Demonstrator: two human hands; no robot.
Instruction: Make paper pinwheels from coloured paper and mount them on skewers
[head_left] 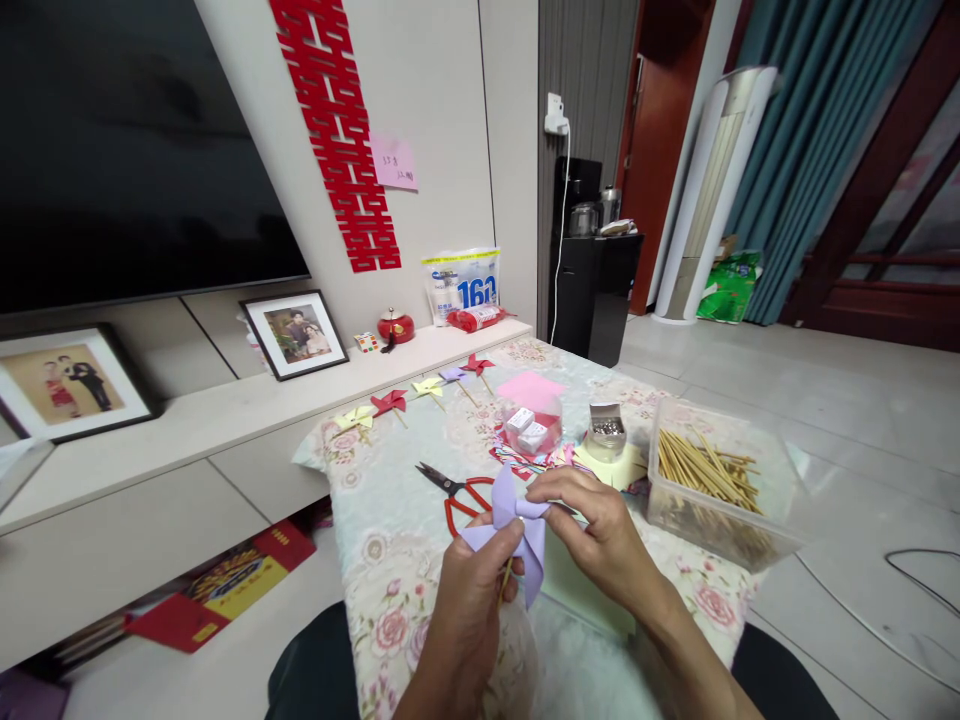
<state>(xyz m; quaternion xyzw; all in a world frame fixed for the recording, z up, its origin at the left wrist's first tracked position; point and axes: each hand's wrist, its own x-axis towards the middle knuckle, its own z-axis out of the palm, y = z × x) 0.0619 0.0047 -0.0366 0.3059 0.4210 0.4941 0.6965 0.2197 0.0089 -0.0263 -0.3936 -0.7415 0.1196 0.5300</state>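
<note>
The left hand (pixel 469 590) is gripping a lilac paper pinwheel (pixel 514 535) from below, fingers curled snugly around its thin wooden stick with the thumb pressing against a paper blade. The right hand (pixel 600 535) is pinching the pinwheel's centre between thumb and forefinger, the other fingers folding loosely inward. Both hands are holding the pinwheel just above the floral tablecloth (pixel 390 520), near the red-handled scissors (pixel 457 495) and left of a clear box of wooden sticks (pixel 712 480).
</note>
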